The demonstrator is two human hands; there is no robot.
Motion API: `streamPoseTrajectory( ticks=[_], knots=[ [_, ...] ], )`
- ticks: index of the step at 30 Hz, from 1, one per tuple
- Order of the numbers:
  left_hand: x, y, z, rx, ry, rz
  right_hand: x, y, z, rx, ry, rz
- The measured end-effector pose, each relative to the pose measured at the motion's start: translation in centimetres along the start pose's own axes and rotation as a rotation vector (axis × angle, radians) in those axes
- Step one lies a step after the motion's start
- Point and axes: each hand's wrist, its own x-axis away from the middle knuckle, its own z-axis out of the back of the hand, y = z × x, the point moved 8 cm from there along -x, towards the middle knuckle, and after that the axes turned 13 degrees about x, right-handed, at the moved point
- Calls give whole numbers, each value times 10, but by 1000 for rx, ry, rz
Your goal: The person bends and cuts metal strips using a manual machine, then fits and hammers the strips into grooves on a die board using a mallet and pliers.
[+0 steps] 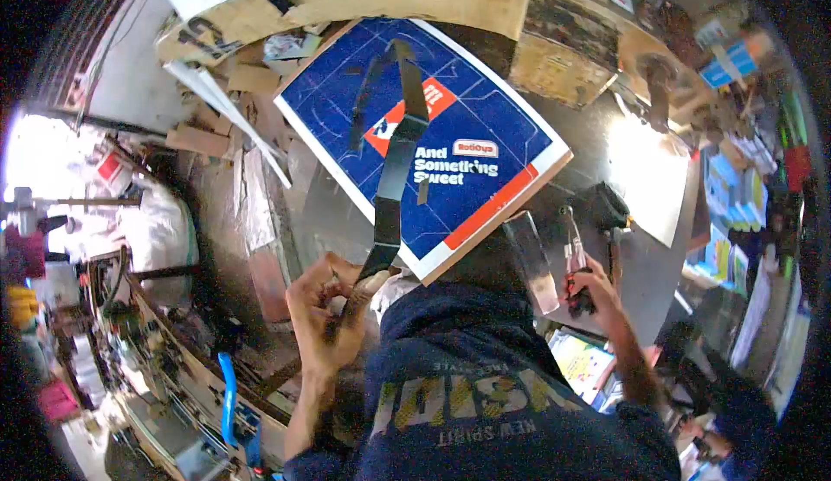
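My left hand (331, 312) pinches the lower end of a long dark strip (402, 148), flat and shiny, bent at several places. The strip reaches up over a blue printed board (485, 126) with white edges, white lettering and red patches; its far end folds back toward the left. I cannot tell how much of the strip touches the board. Over at the right, my right hand (593, 291) is closed around a hand tool (572, 243) with reddish and dark handles and a narrow metal end pointing away from me. Its exact kind is unclear.
A clear, long flat-sided piece (531, 260) lies left of the tool. Bright sheet (649, 178) and dark tabletop (563, 191) are beyond it. Wooden boards (346, 1) line the back. Pale strips (232, 122) lean at left. Another person's dark sleeve (736, 412) shows at lower right.
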Motion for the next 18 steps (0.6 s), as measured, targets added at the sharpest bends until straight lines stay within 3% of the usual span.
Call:
streamPoseTrajectory(
  ticks=[1,3,4,5,7,9,10,13,16,18],
  knots=[
    [1,-2,-2,3,27,3,1,-8,-20,-147,-4,43],
    [8,14,0,135,121,-215,16,-54,-58,32,21,105],
    [12,21,4,172,149,-285,24,-77,-79,-66,-81,206],
    [11,22,2,138,72,-177,33,-99,-99,-172,-194,296],
    [12,27,-2,99,-20,-73,51,-132,-141,534,-305,449],
    [15,28,-4,125,-52,-19,55,-132,-170,626,-428,389],
    [16,28,-5,127,-51,-22,61,-153,-188,623,-527,527],
    [23,29,-2,148,-24,-69,62,-155,-204,486,-591,657],
    [26,25,0,92,-38,8,69,-161,-209,543,-618,796],
    [30,29,-7,32,-105,-61,73,-162,-212,540,-648,866]
  ],
)
